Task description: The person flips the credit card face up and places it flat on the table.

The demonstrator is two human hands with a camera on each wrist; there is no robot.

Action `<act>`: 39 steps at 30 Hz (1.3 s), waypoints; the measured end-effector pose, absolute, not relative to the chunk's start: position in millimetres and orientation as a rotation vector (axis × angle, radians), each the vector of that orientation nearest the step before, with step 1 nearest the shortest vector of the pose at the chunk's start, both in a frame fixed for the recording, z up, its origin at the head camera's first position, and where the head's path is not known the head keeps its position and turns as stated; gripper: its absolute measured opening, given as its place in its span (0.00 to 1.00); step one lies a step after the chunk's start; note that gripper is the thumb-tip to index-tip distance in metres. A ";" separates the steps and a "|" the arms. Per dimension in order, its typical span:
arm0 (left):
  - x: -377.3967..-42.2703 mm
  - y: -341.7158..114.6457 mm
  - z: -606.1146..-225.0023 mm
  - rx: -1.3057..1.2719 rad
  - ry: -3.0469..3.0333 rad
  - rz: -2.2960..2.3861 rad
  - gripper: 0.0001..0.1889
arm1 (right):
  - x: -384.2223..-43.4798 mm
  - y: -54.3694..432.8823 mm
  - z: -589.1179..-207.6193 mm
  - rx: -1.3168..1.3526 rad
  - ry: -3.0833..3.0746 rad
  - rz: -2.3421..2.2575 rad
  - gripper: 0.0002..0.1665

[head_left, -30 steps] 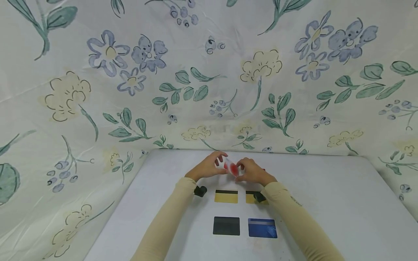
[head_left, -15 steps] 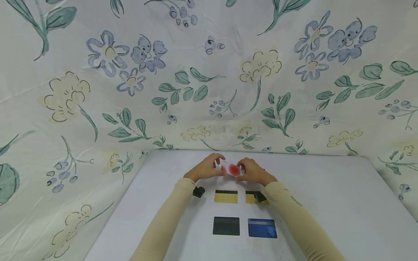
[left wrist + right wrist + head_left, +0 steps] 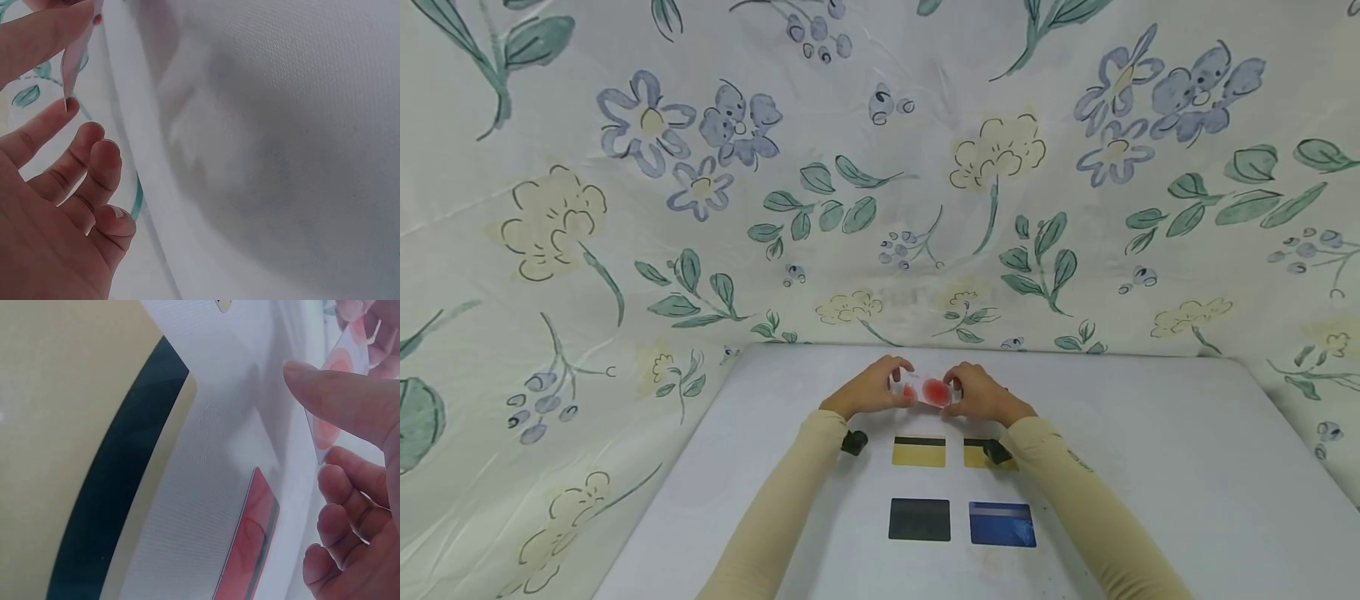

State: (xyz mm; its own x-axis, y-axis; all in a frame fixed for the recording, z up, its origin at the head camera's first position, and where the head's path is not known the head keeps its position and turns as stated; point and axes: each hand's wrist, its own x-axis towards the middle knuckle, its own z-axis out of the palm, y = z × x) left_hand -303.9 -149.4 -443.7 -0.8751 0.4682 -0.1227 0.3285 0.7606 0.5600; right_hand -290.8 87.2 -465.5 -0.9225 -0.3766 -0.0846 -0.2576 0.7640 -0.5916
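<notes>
A white card (image 3: 936,392) with red circles is held up over the far part of the table, its face toward the head camera. My left hand (image 3: 874,388) pinches its left end between thumb and index finger; in the left wrist view the card (image 3: 76,65) appears nearly edge-on, with the other fingers loosely bent below. At the opposite end, the thumb and index finger of my right hand (image 3: 983,395) grip the card's edge. Under the right hand, in the right wrist view, a red card (image 3: 247,540) with a grey stripe lies on the table.
Nearer me on the white table (image 3: 700,500) lie two gold cards with dark stripes, the left one (image 3: 919,452) in full view, the right one (image 3: 976,457) partly behind a black wrist camera (image 3: 997,452). Closer still are a black card (image 3: 920,520) and a blue card (image 3: 1002,524). A floral cloth (image 3: 865,275) hangs behind.
The white card has turned from a steep tilt to nearly level, showing more of its face. My left hand has shifted slightly left and down; my right hand stays almost in place.
</notes>
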 end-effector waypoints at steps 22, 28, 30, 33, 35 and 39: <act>-305.6 -154.9 -453.2 0.621 2.720 0.690 0.31 | -294.3 83.1 -468.8 -0.439 2.730 -0.875 0.30; -306.0 -156.3 -455.4 0.639 2.708 0.667 0.29 | -293.5 81.1 -468.5 -0.420 2.727 -0.852 0.31; -306.2 -156.4 -456.2 0.650 2.708 0.652 0.28 | -293.1 80.5 -468.8 -0.416 2.728 -0.843 0.31; -306.3 -156.4 -457.1 0.645 2.707 0.645 0.27 | -292.5 79.9 -469.3 -0.403 2.727 -0.837 0.31; -306.8 -156.1 -457.5 0.633 2.703 0.644 0.27 | -292.3 79.7 -469.3 -0.405 2.730 -0.827 0.31; -306.7 -155.4 -457.9 0.596 2.690 0.661 0.28 | -293.0 79.4 -469.6 -0.404 2.732 -0.812 0.32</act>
State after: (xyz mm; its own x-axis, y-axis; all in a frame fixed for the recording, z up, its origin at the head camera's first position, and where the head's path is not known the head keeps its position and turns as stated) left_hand -306.7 -155.4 -457.9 -0.8665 0.4608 -0.1922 0.3193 0.8074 0.4961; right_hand -293.0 79.4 -469.6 -0.9269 -0.3350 -0.1694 -0.1881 0.8049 -0.5628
